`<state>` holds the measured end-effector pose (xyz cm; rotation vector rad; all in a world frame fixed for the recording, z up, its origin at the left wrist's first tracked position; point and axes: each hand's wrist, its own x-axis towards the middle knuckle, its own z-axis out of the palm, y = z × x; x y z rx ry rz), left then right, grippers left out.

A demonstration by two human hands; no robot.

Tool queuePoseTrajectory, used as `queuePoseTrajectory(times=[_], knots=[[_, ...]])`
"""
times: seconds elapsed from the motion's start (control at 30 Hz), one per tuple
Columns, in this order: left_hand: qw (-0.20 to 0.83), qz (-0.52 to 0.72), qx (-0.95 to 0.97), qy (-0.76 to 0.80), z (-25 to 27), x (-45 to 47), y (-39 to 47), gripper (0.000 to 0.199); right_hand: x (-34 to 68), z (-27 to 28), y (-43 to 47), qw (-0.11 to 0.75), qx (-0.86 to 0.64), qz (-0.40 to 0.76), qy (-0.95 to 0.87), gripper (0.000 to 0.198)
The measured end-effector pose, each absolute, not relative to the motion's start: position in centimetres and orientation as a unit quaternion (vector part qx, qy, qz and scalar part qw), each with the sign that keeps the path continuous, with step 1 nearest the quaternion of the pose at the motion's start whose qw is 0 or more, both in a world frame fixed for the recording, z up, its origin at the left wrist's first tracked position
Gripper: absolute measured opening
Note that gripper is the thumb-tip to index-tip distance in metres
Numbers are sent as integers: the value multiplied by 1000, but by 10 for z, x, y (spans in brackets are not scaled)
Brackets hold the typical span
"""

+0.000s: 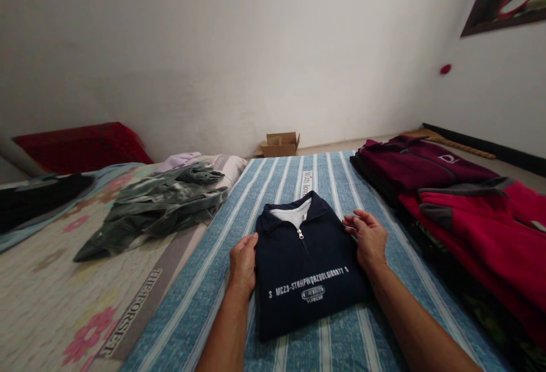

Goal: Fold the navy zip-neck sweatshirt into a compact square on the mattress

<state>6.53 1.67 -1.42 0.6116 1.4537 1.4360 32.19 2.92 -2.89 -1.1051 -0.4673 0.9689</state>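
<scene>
A folded navy zip-neck sweatshirt [307, 252] lies flat on the blue striped bedspread, its collar pointing away and its white lettering facing up. At its left edge is my left hand [243, 261], the thumb along the side of the fabric and the fingers closed against it, partly hidden. My right hand [369, 238] is by the right shoulder of the sweatshirt, fingers bent and slightly apart, with the fingertips close to the edge. The short zip with its silver pull is partly open, showing a pale lining inside the collar.
Folded maroon [405, 161] and red garments [482, 224] are stacked on the right. A crumpled grey-green garment [166, 201] lies on the floral bedding [140, 292] to the left, near dark clothing [42, 195]. A cardboard box [280, 144] sits by the wall.
</scene>
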Motion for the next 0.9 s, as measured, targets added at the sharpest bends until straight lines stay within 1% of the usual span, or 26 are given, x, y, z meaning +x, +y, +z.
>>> queuePoseTrajectory(times=[0.17, 0.37, 0.53, 0.77, 0.9], knots=[[491, 584, 247, 598, -11, 66, 22, 15, 322, -35, 30, 711, -509, 435, -216, 28], [486, 594, 226, 600, -13, 64, 39, 24, 321, -40, 30, 694, -530, 424, -240, 28], [478, 588, 239, 606, -14, 65, 49, 23, 320, -42, 29, 665, -558, 407, -285, 28], [442, 572, 264, 639, -18, 66, 57, 16, 318, -45, 28, 641, -575, 398, -316, 26], [417, 563, 286, 654, -22, 64, 59, 22, 318, -45, 27, 633, -579, 399, -323, 25]])
